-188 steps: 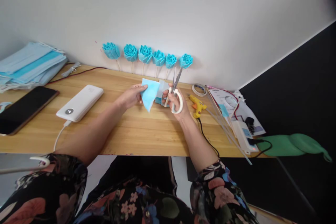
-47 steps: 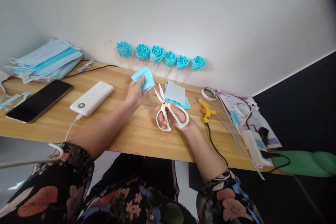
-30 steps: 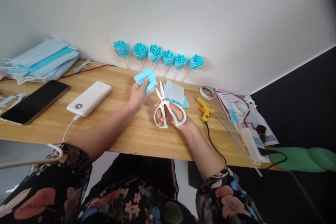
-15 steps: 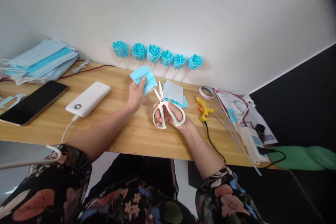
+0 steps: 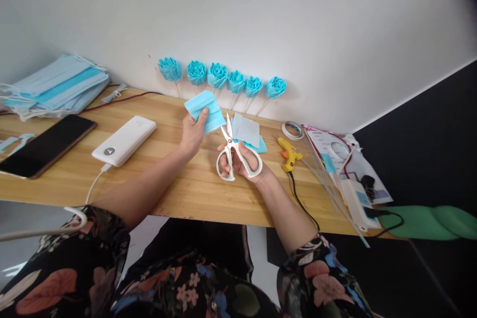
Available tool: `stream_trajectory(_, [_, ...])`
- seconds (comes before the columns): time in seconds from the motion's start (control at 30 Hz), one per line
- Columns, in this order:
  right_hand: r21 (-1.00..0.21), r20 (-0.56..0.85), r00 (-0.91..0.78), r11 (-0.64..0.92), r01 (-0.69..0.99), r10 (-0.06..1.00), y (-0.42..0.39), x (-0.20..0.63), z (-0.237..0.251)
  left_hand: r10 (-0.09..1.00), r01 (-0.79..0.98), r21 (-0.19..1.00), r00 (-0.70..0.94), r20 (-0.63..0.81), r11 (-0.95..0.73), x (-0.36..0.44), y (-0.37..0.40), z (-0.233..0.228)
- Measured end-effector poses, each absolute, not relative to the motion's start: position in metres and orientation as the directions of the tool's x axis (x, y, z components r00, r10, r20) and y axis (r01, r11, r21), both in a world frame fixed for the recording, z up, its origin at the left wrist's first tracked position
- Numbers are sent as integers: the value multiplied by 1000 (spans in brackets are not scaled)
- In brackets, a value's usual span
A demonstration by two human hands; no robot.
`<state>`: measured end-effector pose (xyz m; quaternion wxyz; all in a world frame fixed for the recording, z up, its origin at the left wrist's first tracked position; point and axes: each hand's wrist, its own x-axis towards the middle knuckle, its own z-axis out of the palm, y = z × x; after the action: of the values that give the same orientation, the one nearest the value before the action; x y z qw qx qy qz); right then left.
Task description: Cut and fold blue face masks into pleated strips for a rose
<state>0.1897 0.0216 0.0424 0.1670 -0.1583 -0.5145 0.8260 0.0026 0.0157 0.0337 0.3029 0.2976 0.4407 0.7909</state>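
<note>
My left hand (image 5: 194,131) pinches a blue piece of face mask fabric (image 5: 206,109) between thumb and fingers, holding it above the table. In my right hand (image 5: 242,161) is a pair of white-handled scissors (image 5: 230,143), its blades parted and pointing up towards the fabric. One blade tip lies close to the fabric's lower right corner; whether it touches I cannot tell. Behind the scissors, cut white and blue fabric pieces (image 5: 246,130) lie on the table. Several blue fabric roses (image 5: 217,75) on thin sticks lean against the wall.
A stack of face masks (image 5: 59,84), a phone (image 5: 46,145) and a white power bank (image 5: 124,140) with a cable occupy the left. On the right are a yellow glue gun (image 5: 289,155), a tape roll (image 5: 292,130), glue sticks (image 5: 331,194), papers and a power strip (image 5: 358,203).
The scissors' blades have drawn slightly closer together near the fabric's corner. My left hand keeps its hold on the fabric, almost unmoved. The camera view has shifted slightly.
</note>
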Motion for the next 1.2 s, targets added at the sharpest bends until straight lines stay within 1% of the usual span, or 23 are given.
stream_trajectory(0.13, [-908,-81,-889,-401,-120,450,23,189,41,745,-212,889,-640,187,-406,7,13,36])
stream_trajectory(0.27, [-912,-86,-899,-397,-103,430,25,187,38,764,-228,888,-618,186,-400,9,11,38])
stream_trajectory(0.33, [-914,-83,-897,-391,-104,433,26,186,36,804,-286,875,-568,175,-392,9,10,39])
stream_trajectory(0.47, [-911,-79,-883,-394,-124,462,27,185,36,904,-439,834,-400,151,-334,6,11,43])
stream_trajectory(0.6, [-910,-87,-881,-397,-119,465,28,186,37,946,-505,820,-299,125,-268,3,11,46])
stream_trajectory(0.9, [-904,-73,-875,-403,-146,479,29,186,38,956,-477,841,-257,144,-255,1,10,49])
stream_trajectory(1.03, [-893,-64,-885,-423,-156,461,32,187,33,953,-471,846,-273,128,-249,0,9,50])
stream_trajectory(1.2, [-879,-32,-881,-432,-200,473,35,189,29,951,-459,853,-280,127,-249,-5,9,50])
